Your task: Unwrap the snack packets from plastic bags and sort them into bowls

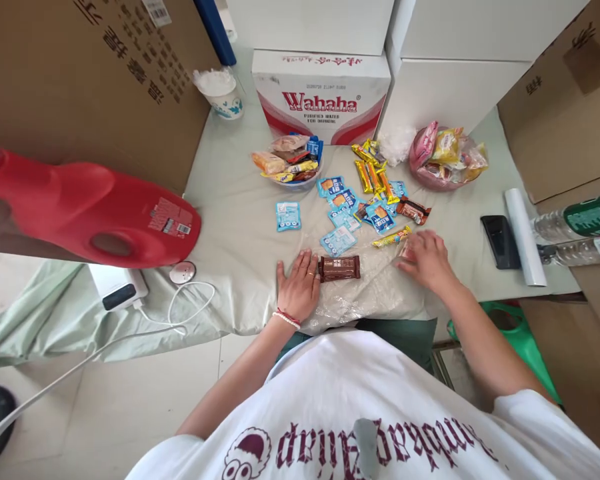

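Note:
My left hand (299, 287) lies flat on the cloth, fingers together and stretched out, beside the left end of a dark brown wrapped snack bar (340, 268). My right hand (427, 259) is slightly blurred, its fingers curled around a small pinkish, see-through packet (407, 252) whose kind I cannot make out. Just beyond it lies a thin yellow candy stick (391, 237). Several blue snack packets (339, 241) are spread in the middle, with one blue packet (288, 217) apart on the left. Yellow wrapped bars (366, 177) and a reddish-brown bar (413, 211) lie farther back.
Snacks fill a clear bowl (300, 183) and a pink bowl (430, 179). Behind stands a Wahaha box (323, 100). A red jug (95, 213) and a white power bank (116, 287) with its cable are left; a phone (500, 241), white roll (526, 237) and bottles (580, 220) are right.

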Tool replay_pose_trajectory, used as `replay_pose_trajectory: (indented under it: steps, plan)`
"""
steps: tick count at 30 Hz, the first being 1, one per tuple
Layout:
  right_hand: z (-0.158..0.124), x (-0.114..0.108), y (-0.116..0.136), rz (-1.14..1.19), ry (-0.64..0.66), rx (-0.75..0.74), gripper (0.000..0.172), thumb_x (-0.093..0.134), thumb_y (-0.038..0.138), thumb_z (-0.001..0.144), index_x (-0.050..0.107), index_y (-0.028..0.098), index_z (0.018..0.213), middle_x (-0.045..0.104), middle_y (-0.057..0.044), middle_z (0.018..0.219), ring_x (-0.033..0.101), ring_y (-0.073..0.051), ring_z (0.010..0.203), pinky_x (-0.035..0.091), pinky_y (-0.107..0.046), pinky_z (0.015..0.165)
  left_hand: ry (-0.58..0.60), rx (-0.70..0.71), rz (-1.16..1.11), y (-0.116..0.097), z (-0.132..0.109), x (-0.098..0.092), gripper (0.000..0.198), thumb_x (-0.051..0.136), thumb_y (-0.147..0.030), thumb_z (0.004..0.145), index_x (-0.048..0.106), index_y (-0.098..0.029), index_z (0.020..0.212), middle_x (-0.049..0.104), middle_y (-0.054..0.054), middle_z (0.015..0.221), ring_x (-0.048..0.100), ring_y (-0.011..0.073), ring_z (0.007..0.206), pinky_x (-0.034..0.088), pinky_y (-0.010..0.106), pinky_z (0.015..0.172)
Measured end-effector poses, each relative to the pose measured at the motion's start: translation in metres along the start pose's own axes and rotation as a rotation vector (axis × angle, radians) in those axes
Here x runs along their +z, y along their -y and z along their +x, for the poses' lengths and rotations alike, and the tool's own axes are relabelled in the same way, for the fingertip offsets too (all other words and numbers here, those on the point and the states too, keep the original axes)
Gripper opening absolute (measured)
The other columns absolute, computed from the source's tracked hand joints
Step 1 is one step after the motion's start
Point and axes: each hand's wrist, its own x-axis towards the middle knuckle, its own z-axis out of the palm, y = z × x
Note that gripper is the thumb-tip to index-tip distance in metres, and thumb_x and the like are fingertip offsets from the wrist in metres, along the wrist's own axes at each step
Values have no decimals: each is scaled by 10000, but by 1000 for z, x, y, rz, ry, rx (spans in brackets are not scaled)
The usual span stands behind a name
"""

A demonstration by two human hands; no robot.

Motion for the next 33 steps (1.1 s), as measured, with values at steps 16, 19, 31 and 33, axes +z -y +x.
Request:
replay_pose_trajectory:
  steps: [16,19,31,33]
  plan:
    - [11,42,132,64,341,-422,553,767,379,917,604,155,1396,616,-154,1338,481,-344,1228,421,-471,1001,-26,-11,7,7,-5,2,574,278,-268,1061,393,-191,1618,359,132,1686,351,270,1577,93,668,1299]
    - [13,36,135,44,348,-453,508,756,365,922,622,154,1364,630,-157,1315,481,-347,1223,414,-479,992,-21,-15,7,6,-5,2,572,274,-277,1064,396,-195,1616,360,128,1687,356,271,1574,92,670,1299]
    - [-1,39,103,321,261,-482,657,673,510,959,504,209,1518,547,-172,1450,464,-339,1318,426,-548,1102,-20,60,-131,42,-10,-2,563,345,-275,1038,431,-232,1593,378,117,1691,368,267,1568,268,602,1287]
    - [-22,34,88,427,184,-525,645,609,546,987,490,222,1531,551,-170,1453,471,-334,1339,430,-566,1125,-35,103,-195,56,-13,-6,555,350,-238,1019,478,-224,1558,409,116,1677,376,243,1563,329,549,1278]
